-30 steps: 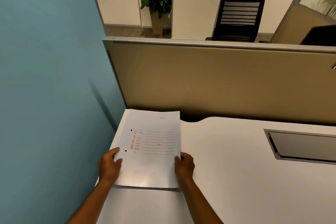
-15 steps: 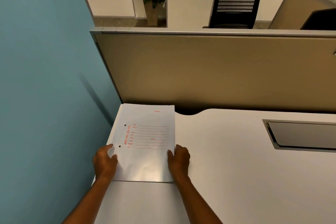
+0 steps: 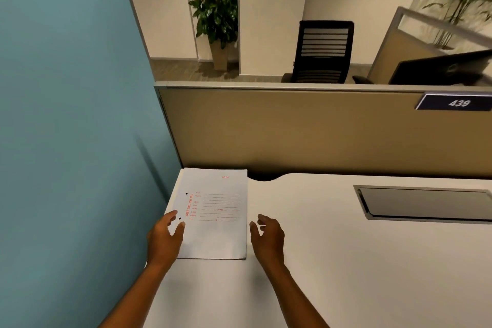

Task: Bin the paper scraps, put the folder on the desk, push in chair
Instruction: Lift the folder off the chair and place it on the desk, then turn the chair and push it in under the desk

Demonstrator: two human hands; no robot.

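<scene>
A white folder (image 3: 218,231) with red print lies flat on the white desk (image 3: 332,261), in its far left corner by the teal wall. My left hand (image 3: 163,238) hovers at the folder's left edge with fingers spread, its fingertips over the paper near a punch hole. My right hand (image 3: 267,234) is just right of the folder, clear of it, fingers apart and holding nothing. No paper scraps, bin or this desk's chair are in view.
A tan partition (image 3: 306,130) with a "439" plate (image 3: 458,102) closes the back of the desk. A grey cable hatch (image 3: 423,204) is set into the desk at right. Beyond the partition stand a black chair (image 3: 323,52), a monitor (image 3: 442,68) and a potted plant (image 3: 217,16).
Both hands have let go of the folder, which now rests on the desk. The right hand has moved off to the right. The camera has tilted up.
</scene>
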